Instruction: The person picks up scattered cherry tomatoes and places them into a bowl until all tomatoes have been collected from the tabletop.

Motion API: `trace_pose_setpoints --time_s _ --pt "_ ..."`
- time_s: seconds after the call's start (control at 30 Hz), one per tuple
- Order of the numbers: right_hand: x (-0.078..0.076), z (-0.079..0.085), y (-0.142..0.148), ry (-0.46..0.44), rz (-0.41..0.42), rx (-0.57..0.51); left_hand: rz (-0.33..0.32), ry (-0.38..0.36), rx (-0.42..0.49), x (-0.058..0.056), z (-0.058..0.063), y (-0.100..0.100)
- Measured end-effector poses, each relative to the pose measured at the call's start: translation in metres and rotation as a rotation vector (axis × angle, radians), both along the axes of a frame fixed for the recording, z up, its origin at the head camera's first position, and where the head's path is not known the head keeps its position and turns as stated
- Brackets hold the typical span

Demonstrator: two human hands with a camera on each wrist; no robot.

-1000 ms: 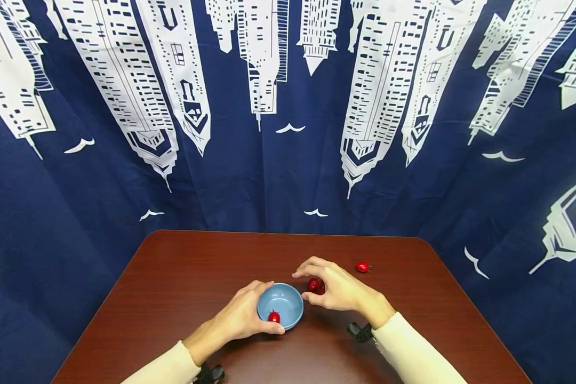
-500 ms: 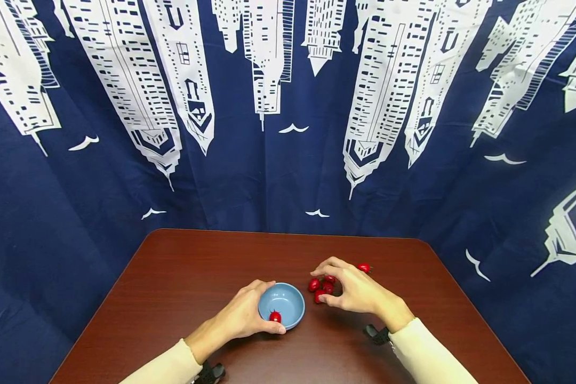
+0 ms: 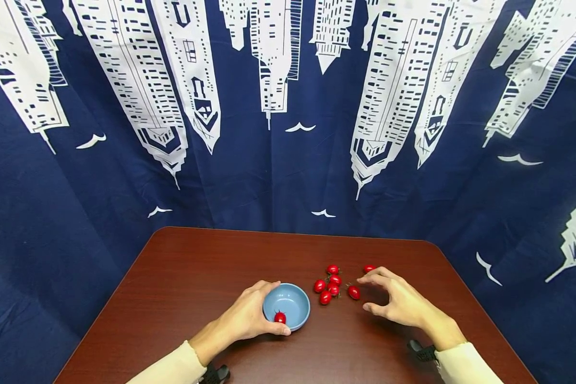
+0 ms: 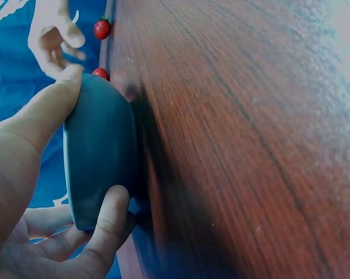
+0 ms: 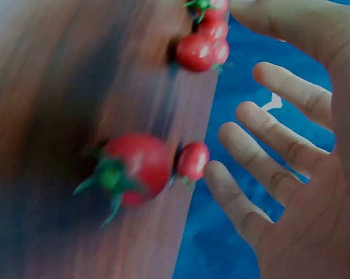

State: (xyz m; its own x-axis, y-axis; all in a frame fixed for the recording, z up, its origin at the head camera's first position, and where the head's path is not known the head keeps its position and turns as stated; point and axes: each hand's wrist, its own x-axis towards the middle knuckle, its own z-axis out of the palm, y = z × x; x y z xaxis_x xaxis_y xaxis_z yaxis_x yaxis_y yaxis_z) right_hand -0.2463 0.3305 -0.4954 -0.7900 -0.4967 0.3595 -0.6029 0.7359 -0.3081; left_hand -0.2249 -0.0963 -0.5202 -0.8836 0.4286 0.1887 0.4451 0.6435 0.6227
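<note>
My left hand [image 3: 249,314] grips a small blue bowl [image 3: 295,303], thumb at the near side and fingers round the far side. One red cherry tomato [image 3: 280,318] lies inside it. From the left wrist, the bowl's outer wall [image 4: 102,151] shows between thumb and fingers. My right hand [image 3: 405,301] hovers over the table's right half, fingers spread and nothing in them. Just left of its fingertips lies a single cherry tomato [image 3: 353,292], which looks large and blurred with its green stem [image 5: 111,177] in the right wrist view.
Several cherry tomatoes [image 3: 333,289] cluster on the brown table [image 3: 211,256] right of the bowl. Another tomato [image 3: 369,269] lies farther back, partly behind the right fingers. A dark blue cloth [image 3: 245,186] with white buildings hangs behind the table.
My right hand has moved right, away from the bowl, uncovering the tomato cluster and the single tomato beside it. The left hand stays on the bowl.
</note>
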Motion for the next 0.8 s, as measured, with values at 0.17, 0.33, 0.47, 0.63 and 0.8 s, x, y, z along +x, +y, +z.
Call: trace_pose_setpoints --time_s 0.17,0.33,0.47,0.63,0.8 --pt "0.009 -0.007 0.02 -0.087 -0.025 -0.045 -0.004 0.009 0.001 0.0 0.0 0.001" --pt "0.013 -0.014 0.03 -0.161 -0.074 -0.017 -0.002 0.012 0.004 0.001 -0.001 0.001" --pt "0.015 -0.018 0.035 -0.224 -0.065 -0.011 0.004 -0.004 0.001 0.003 -0.002 0.0" --pt "0.016 -0.021 0.041 -0.263 -0.035 -0.055 0.004 -0.009 0.007 0.002 -0.001 0.001" --pt "0.016 -0.021 0.046 -0.247 0.002 -0.077 0.002 -0.009 0.008 0.0 0.001 0.002"
